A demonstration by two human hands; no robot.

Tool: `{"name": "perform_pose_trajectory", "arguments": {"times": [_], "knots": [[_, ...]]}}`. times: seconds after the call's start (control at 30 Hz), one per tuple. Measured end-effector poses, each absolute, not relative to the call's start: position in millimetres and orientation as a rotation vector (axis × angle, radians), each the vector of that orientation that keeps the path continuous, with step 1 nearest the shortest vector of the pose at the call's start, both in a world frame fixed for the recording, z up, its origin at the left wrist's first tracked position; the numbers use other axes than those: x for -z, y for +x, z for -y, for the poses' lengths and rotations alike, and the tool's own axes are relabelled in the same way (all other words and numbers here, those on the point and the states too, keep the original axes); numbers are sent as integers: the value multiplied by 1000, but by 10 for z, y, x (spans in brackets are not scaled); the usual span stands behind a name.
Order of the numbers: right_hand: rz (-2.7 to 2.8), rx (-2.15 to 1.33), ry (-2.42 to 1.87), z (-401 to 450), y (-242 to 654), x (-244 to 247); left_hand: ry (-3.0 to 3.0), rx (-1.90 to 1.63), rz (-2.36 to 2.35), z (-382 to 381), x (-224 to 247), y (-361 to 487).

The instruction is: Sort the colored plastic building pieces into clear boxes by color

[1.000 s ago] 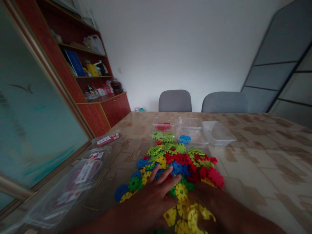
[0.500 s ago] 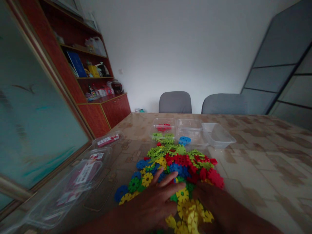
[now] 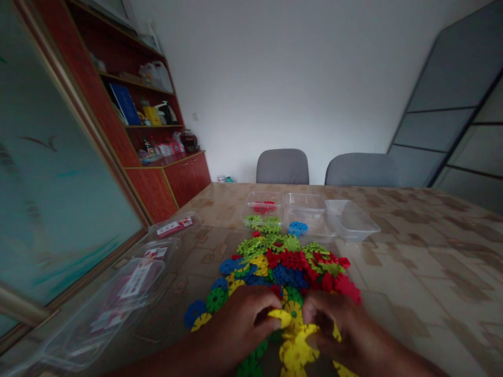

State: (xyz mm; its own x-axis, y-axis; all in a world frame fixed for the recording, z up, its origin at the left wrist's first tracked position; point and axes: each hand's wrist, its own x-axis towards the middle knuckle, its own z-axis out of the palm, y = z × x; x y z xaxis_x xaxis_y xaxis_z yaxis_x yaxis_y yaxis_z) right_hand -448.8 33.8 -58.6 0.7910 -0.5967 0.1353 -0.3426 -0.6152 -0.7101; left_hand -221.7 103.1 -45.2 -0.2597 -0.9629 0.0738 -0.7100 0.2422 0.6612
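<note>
Over the near side of a heap of colourful notched plastic discs, my left hand [image 3: 239, 311] pinches a yellow disc [image 3: 280, 316] between thumb and fingers. Just to its right, my right hand [image 3: 340, 317] is closed on a cluster of joined yellow discs [image 3: 296, 352]; some of its fingers are hidden. Around the hands lie a green disc [image 3: 215, 299], a blue disc [image 3: 195, 312] and more yellow ones. Farther back in the heap are red square-toothed pieces [image 3: 293, 259] and lime-green pieces [image 3: 269, 243].
Behind the heap stand clear plastic tubs, one with lime-green pieces [image 3: 264, 223] and red ones, another with a blue piece [image 3: 297, 228]. A further clear tub [image 3: 351, 220] is at their right. Clear lids [image 3: 137, 280] with labels lie at the left. Two grey chairs [image 3: 283, 166] stand beyond the table.
My left hand has gone from spread fingers over the heap to a pinch on a yellow disc. The yellow cluster at my right hand has shifted and turned.
</note>
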Motion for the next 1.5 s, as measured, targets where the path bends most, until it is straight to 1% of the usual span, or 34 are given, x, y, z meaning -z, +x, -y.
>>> {"name": "perform_pose_trajectory", "arguments": {"times": [0.1,0.27,0.43,0.5,0.63,0.9,1.03,1.23,1.33,1.43,1.5], "knots": [[-735,518,-2298,-344,-4460,619,1541,797,1963,-1040,447,-2262],[-661,523,-2320,-329,-4438,665,1505,804,2014,-1058,436,-2293],[-707,601,-2306,-283,-4473,537,1487,655,1959,-992,405,-2222],[-693,546,-2288,-325,-4482,493,1494,646,1933,-967,378,-2193],[-622,300,-2337,-494,-4460,521,1493,737,1931,-979,316,-2188],[-746,129,-2482,-561,-4345,711,1535,785,1915,-1023,332,-2183],[-669,250,-2399,-533,-4340,776,1529,784,1901,-1003,336,-2171],[-778,494,-2246,-429,-4378,620,1481,916,1836,-998,400,-2185],[-768,599,-2181,-377,-4381,604,1457,920,1861,-1007,433,-2189],[-708,617,-2097,-377,-4374,603,1435,960,1860,-1014,449,-2194],[-658,601,-2014,-397,-4360,585,1392,1048,1805,-1016,457,-2205]]}}
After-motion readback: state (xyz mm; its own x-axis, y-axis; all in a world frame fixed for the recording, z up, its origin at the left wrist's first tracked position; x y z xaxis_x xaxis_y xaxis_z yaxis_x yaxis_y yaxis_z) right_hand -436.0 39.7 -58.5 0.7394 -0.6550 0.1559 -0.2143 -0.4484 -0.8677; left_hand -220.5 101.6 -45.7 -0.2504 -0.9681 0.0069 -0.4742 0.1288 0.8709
